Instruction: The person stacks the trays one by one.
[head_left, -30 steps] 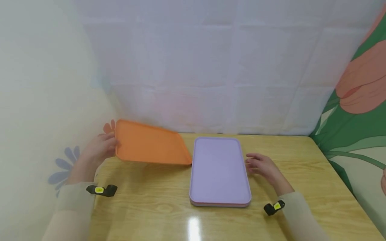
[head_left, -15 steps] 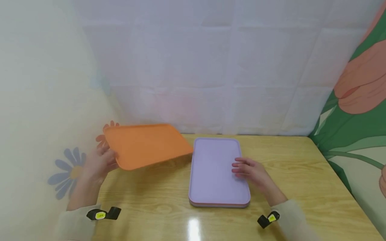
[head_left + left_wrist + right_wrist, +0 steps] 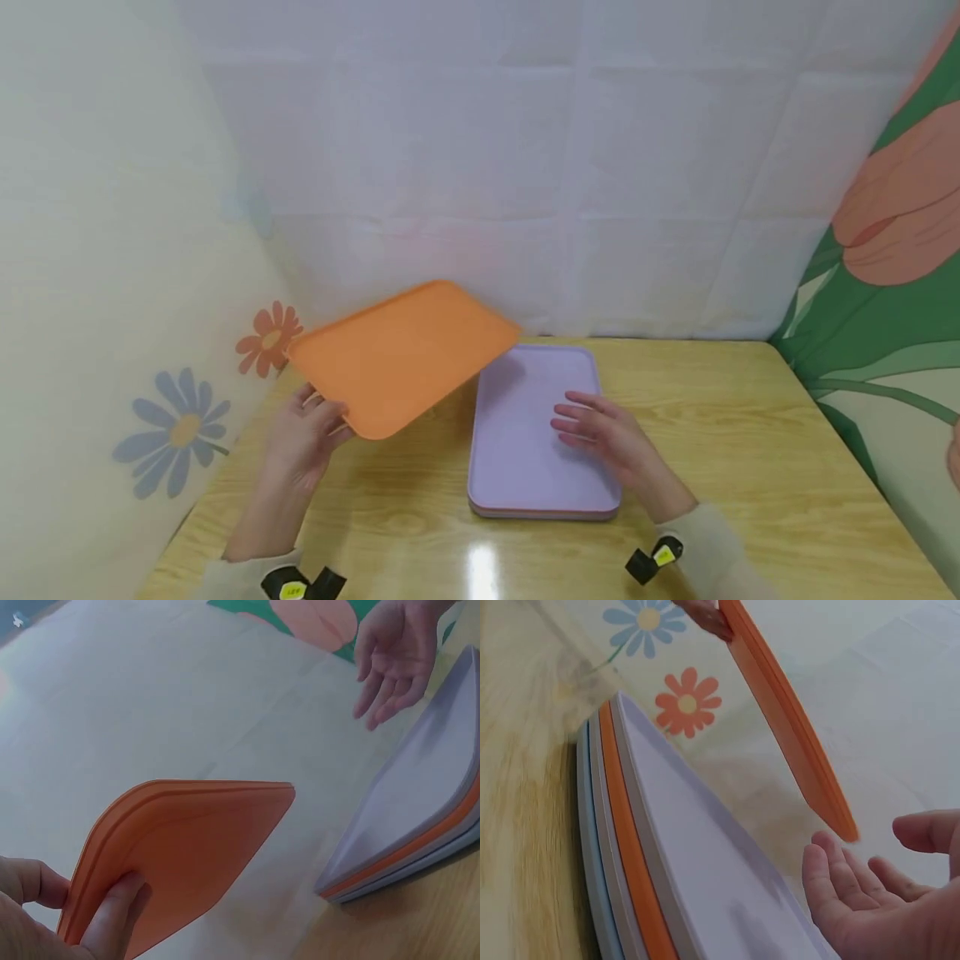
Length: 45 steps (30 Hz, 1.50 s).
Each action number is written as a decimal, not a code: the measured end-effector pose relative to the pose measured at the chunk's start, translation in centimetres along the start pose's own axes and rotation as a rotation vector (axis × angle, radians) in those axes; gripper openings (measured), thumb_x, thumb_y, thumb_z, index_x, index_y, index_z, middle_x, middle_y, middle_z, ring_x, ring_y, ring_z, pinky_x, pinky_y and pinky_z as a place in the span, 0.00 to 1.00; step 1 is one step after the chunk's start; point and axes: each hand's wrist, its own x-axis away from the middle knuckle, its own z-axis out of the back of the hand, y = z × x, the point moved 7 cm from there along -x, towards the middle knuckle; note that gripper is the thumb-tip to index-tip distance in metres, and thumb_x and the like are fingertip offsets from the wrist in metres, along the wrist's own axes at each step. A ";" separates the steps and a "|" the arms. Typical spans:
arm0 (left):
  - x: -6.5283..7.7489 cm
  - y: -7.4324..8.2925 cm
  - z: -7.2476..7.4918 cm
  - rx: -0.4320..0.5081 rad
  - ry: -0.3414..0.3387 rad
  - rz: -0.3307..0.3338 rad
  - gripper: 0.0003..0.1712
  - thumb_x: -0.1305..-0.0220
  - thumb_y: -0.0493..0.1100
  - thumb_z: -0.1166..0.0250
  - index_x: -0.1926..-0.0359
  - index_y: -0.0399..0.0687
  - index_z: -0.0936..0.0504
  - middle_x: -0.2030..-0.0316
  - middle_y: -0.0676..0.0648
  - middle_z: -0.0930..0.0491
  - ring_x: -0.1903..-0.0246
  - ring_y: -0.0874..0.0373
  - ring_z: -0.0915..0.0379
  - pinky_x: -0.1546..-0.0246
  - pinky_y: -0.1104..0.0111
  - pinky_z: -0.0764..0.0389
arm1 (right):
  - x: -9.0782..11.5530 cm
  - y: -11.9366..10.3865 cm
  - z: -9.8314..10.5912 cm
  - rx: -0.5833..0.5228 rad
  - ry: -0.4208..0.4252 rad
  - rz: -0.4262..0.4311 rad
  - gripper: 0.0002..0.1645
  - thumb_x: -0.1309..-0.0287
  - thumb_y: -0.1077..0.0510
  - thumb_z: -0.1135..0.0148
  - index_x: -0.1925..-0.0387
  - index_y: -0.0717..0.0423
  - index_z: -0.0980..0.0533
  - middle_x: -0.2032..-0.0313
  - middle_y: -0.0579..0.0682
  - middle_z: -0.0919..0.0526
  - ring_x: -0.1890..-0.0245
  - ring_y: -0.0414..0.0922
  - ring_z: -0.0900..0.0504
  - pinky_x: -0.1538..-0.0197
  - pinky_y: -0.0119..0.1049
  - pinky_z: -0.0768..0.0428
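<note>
An orange tray (image 3: 405, 358) is held tilted in the air by my left hand (image 3: 303, 437), which pinches its near left corner. In the left wrist view my thumb and fingers (image 3: 112, 915) grip the tray's rim from both sides. The tray's far right corner overlaps the top of a stack of trays, whose top one is a lilac tray (image 3: 532, 458). Over the right half of that stack hovers my right hand (image 3: 607, 437), its fingers spread and holding nothing. Seen from the right wrist, the stack shows another orange tray (image 3: 634, 847) beneath the lilac one.
The stack also has a grey-blue tray (image 3: 592, 832) at its bottom. It rests on a wood-grain table (image 3: 750, 433). A white cloth (image 3: 465, 150) hangs behind the table, and walls printed with flowers (image 3: 183, 429) stand at both sides.
The orange tray has risen and swung right, its far corner now over the lilac stack. My left hand has moved right and nearer; my right hand has moved left over the stack.
</note>
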 end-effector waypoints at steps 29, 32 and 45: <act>1.0 -8.5 -9.4 -0.143 -0.076 0.070 0.38 0.41 0.23 0.45 0.32 0.34 0.51 0.38 0.39 0.38 0.63 0.59 0.23 0.68 0.71 0.17 | -2.5 0.5 -2.7 -0.315 0.185 0.016 0.27 0.26 0.66 0.54 0.30 0.63 0.42 0.65 0.44 0.15 0.65 0.40 0.14 0.56 0.36 0.14; 1.1 -9.1 -9.8 -0.149 -0.093 0.065 0.39 0.42 0.24 0.44 0.32 0.36 0.50 0.39 0.39 0.37 0.63 0.58 0.22 0.68 0.69 0.16 | -2.4 0.4 -2.0 -0.314 0.235 0.019 0.25 0.28 0.67 0.53 0.32 0.60 0.39 0.68 0.43 0.15 0.68 0.39 0.15 0.61 0.34 0.14; -1.5 -7.8 -8.2 -0.205 -0.402 0.211 0.25 0.23 0.48 0.50 0.32 0.41 0.37 0.51 0.51 0.22 0.54 0.55 0.19 0.48 0.53 0.16 | -1.2 -2.4 1.7 -0.206 0.139 0.012 0.35 0.29 0.69 0.57 0.23 0.65 0.50 0.66 0.43 0.14 0.66 0.39 0.14 0.63 0.32 0.14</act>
